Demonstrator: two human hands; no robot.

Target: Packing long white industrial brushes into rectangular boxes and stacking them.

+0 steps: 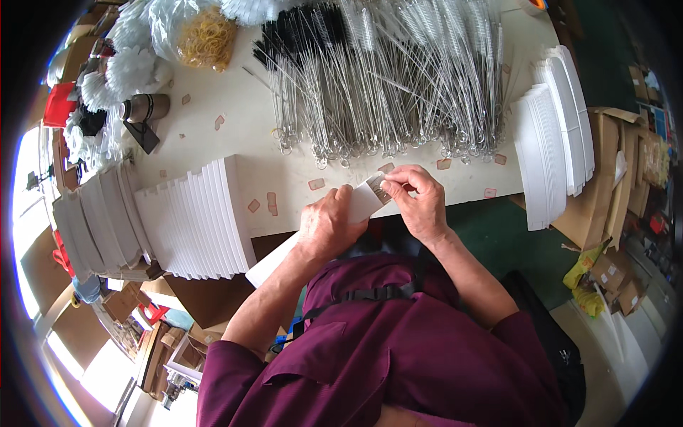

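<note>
My left hand (327, 224) is wrapped round a long, narrow white cardboard box (363, 202), which slants up from beneath my forearm to the table's front edge. At the box's upper end, thin metallic wire ends (382, 191) show in the opening. My right hand (423, 206) pinches at that end with thumb and forefinger, closed on the wire ends; their exact number is hidden. Beyond my hands lies a wide heap of wire-handled tube brushes (398, 92), their loops toward me. Black bristles (313, 28) show at the heap's left, pale ones at its right.
Stacked flat white boxes stand at the left (196, 220) and right (548, 135) of the table (235, 135). A bag of yellow rubber bands (206, 39) and a metal flask (146, 107) lie at the far left. Small red-marked labels (316, 184) are scattered about. Cardboard cartons (605, 178) stand on the right.
</note>
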